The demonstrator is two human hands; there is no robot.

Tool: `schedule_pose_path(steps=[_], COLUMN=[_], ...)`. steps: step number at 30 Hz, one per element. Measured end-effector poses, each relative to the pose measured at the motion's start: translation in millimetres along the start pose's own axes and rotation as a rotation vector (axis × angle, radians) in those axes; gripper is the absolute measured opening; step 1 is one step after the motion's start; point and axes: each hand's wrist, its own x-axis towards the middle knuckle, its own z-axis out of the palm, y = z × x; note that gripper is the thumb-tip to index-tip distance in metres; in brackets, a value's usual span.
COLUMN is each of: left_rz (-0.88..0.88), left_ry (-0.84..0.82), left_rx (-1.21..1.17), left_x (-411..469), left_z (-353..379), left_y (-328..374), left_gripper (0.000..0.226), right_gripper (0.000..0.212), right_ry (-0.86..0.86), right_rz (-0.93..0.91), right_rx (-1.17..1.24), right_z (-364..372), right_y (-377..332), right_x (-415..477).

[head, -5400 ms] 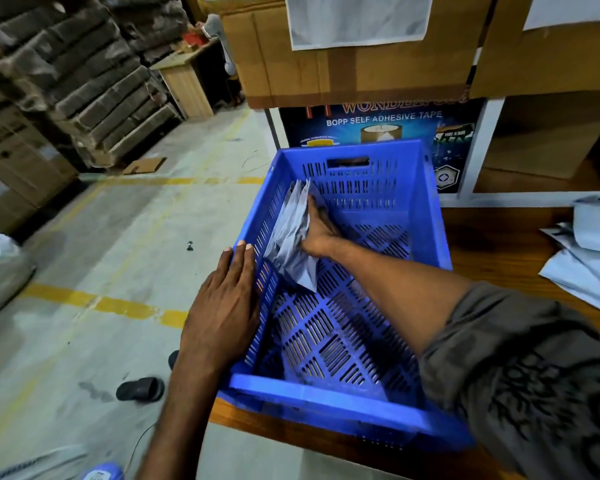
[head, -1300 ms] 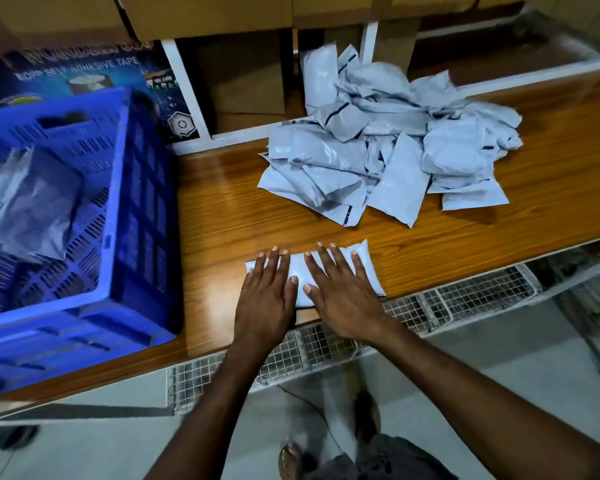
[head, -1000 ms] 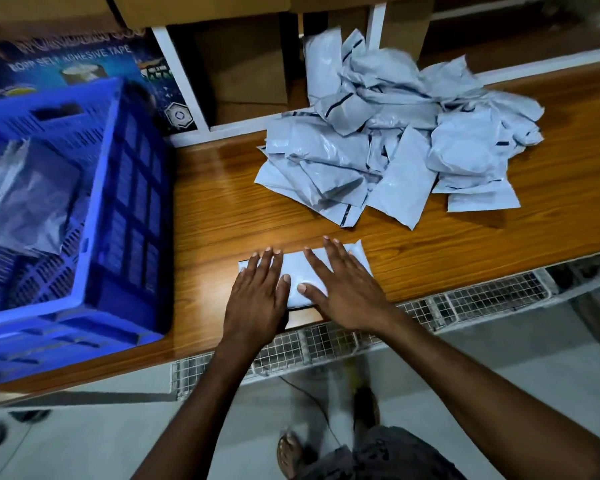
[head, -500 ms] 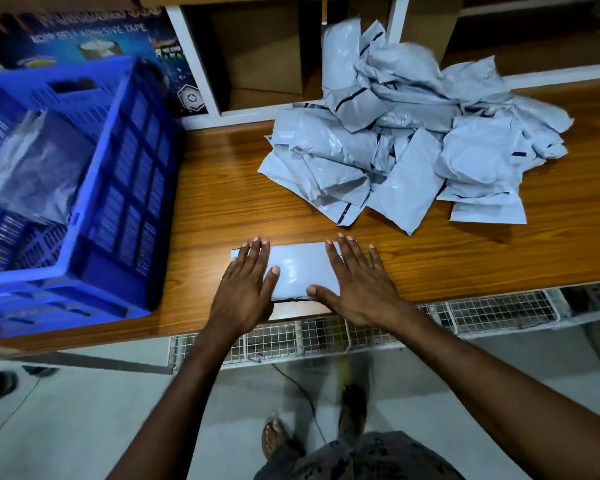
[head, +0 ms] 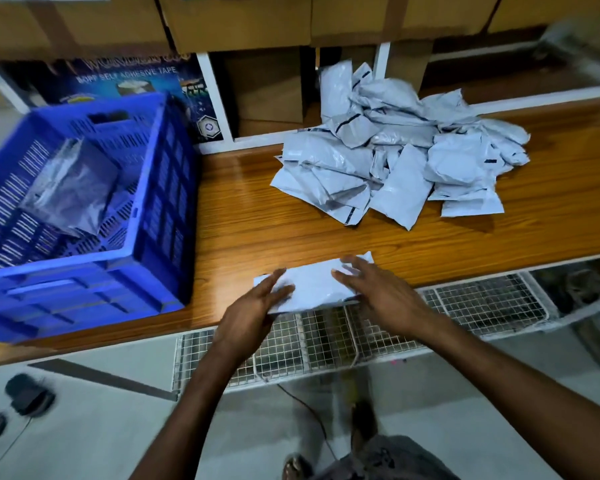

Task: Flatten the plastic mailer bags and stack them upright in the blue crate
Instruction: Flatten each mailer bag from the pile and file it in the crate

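The blue crate [head: 167,192] sits at the left end of the counter [head: 253,216], with grey mailer bags [head: 71,188] leaning on its left wall. At the front edge, your left hand [head: 253,308] lays straight fingers over the left end of a flat white mailer [head: 314,284], which overhangs the edge; the thumb is hidden, so you cannot tell whether it pinches. Your right hand [head: 378,292] rests spread on the mailer's right end. The loose pile of mailers [head: 395,164] lies towards the back right.
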Motion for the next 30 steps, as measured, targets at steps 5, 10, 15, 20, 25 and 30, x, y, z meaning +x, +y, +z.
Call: schedule_pose_path(steps=[5, 10, 15, 20, 25, 30], left_rz=[-0.224, -0.381, -0.489, -0.315, -0.367, -0.383], left_ry=[0.363, 0.416, 0.333, 0.041, 0.012, 0.011], left_rx=[-0.472, -0.601, -0.247, 0.047, 0.088, 0.104], left_x=[21, 50, 61, 67, 54, 58], left_z=[-43, -35, 3, 32, 47, 47], left_y=[17, 9, -7, 23, 20, 19], left_gripper=[0.028, 0.038, 0.062, 0.066, 0.07, 0.068], right_gripper=[0.039, 0.046, 0.05, 0.057, 0.065, 0.076], right_ry=[0.181, 0.142, 0.15, 0.015, -0.031, -0.062], right_rz=[0.253, 0.314, 0.362, 0.208, 0.224, 0.266], right_rx=[0.33, 0.403, 0.108, 0.021, 0.037, 0.027], right_z=[-56, -66, -43, 12, 44, 44], right_y=[0, 20, 29, -16, -10, 5], right_x=[12, 47, 65, 78, 75, 75])
